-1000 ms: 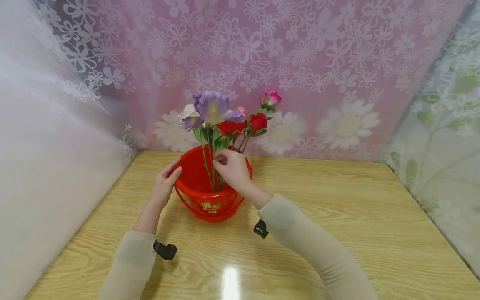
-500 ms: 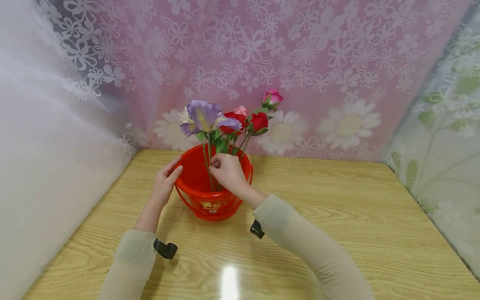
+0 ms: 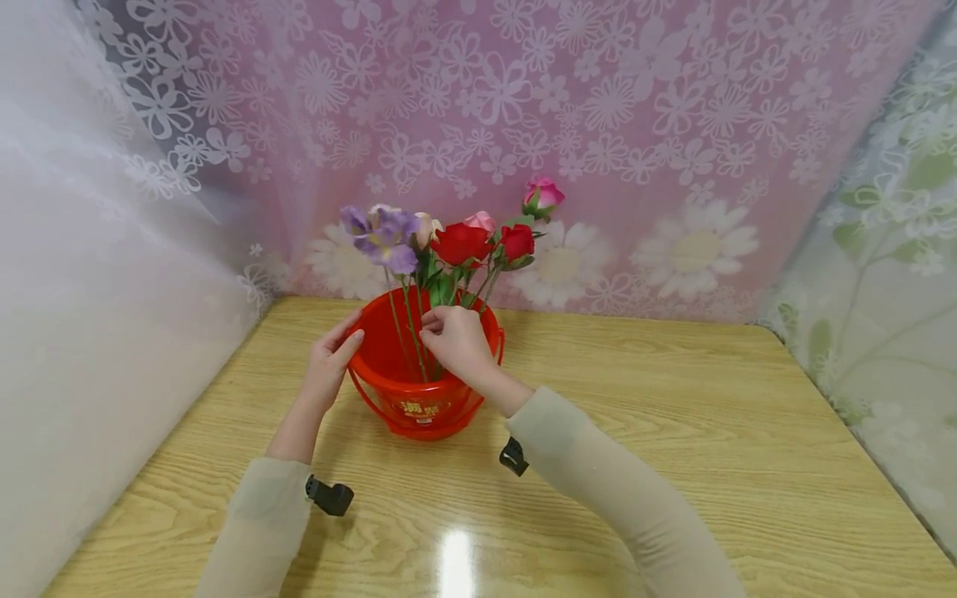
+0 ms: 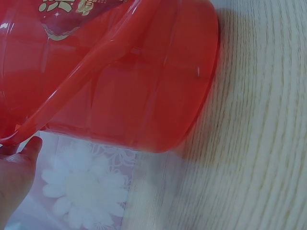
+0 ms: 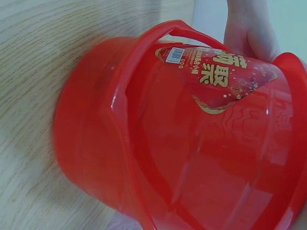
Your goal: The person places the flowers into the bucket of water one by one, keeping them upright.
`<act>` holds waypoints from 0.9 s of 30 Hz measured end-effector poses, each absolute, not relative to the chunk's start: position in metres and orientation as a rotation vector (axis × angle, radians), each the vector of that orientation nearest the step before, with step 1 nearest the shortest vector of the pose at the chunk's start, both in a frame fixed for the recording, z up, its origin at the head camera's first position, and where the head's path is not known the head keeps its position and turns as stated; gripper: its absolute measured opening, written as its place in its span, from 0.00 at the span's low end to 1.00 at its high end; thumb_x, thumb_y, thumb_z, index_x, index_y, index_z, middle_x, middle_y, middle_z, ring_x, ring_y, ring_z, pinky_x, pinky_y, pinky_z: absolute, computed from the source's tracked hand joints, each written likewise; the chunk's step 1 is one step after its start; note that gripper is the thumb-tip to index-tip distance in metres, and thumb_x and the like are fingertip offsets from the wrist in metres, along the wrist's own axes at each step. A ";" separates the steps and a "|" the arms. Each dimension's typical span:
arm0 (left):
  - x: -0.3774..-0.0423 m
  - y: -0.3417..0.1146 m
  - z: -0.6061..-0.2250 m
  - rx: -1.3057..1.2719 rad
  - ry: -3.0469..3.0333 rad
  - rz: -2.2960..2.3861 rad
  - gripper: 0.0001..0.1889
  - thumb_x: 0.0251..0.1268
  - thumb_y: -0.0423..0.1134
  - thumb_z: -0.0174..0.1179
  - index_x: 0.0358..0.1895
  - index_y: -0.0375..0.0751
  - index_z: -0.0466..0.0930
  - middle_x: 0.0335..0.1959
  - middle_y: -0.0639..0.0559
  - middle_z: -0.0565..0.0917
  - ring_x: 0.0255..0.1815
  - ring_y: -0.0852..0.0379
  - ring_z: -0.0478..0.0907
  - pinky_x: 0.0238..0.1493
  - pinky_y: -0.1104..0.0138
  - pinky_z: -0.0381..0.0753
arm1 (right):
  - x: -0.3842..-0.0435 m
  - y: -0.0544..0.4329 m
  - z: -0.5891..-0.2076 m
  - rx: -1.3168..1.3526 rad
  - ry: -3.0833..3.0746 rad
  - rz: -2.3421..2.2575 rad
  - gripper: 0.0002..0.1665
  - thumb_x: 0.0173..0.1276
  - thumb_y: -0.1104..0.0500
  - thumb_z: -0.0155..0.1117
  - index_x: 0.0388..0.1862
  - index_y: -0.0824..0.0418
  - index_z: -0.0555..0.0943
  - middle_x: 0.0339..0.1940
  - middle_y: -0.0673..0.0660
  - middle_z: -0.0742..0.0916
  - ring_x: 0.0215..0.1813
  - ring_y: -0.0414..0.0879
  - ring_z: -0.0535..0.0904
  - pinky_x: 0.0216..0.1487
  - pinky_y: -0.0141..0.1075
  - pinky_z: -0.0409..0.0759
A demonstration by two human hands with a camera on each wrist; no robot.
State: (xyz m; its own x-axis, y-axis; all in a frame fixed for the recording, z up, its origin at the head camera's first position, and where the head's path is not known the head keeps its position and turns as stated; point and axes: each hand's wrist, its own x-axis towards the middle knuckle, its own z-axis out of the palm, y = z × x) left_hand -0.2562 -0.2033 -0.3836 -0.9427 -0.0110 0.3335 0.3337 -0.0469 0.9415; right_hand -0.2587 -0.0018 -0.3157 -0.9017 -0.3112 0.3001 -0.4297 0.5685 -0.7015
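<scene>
A red plastic bucket (image 3: 375, 342) stands upright on the table, holding several stemmed flowers. My left hand (image 3: 326, 363) grips its left rim, the thumb over the edge and the fingers along the outside. Inside the mouth, the thumb and fingertips of my right hand (image 3: 459, 345) are beside the stems, slightly parted. A purple iris (image 3: 385, 237) leans left, its stem apart from that hand. Behind it are pale blooms (image 3: 424, 228). A large red flower (image 3: 462, 243), a red rose (image 3: 517, 242) and a magenta rose (image 3: 543, 195) rise on the right.
The bucket's red handle (image 5: 125, 88) hangs down along its front, beside a printed label (image 5: 218, 76). A wood-grain table (image 3: 673, 432) lies beneath. Floral curtains (image 3: 598, 100) hang behind and at both sides.
The iris has come down and tipped left, and my right fingers have let go of its stem. The right hand moved slightly left and down; the left hand has stayed on the rim.
</scene>
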 end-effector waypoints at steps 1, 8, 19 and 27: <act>-0.256 -0.203 -0.384 -0.352 -1.980 -2.086 0.24 0.66 0.33 0.48 0.63 0.29 0.58 0.62 0.35 0.61 0.52 0.61 0.69 0.48 0.75 0.71 | -0.258 -0.001 -0.315 0.636 -2.651 1.249 0.11 0.60 0.64 0.59 0.40 0.67 0.81 0.33 0.56 0.85 0.34 0.45 0.80 0.34 0.31 0.78; -0.256 -0.203 -0.383 -0.357 -1.965 -2.094 0.23 0.66 0.31 0.47 0.63 0.29 0.58 0.63 0.38 0.61 0.53 0.63 0.67 0.49 0.76 0.70 | -0.252 0.005 -0.313 0.665 -2.649 1.275 0.11 0.60 0.63 0.59 0.41 0.66 0.81 0.34 0.55 0.85 0.35 0.44 0.80 0.36 0.31 0.78; -0.255 -0.202 -0.382 -0.337 -1.997 -2.085 0.24 0.66 0.33 0.47 0.63 0.30 0.58 0.63 0.37 0.61 0.50 0.65 0.69 0.48 0.76 0.71 | -0.239 0.022 -0.309 0.723 -2.520 1.373 0.10 0.57 0.64 0.63 0.39 0.65 0.81 0.34 0.56 0.84 0.35 0.44 0.80 0.36 0.31 0.78; -0.257 -0.206 -0.381 -0.348 -2.091 -1.948 0.24 0.65 0.33 0.49 0.62 0.27 0.60 0.63 0.36 0.60 0.56 0.56 0.66 0.49 0.76 0.70 | -0.233 0.041 -0.305 0.734 -2.422 1.400 0.11 0.55 0.65 0.64 0.39 0.68 0.80 0.34 0.58 0.84 0.35 0.46 0.80 0.38 0.32 0.78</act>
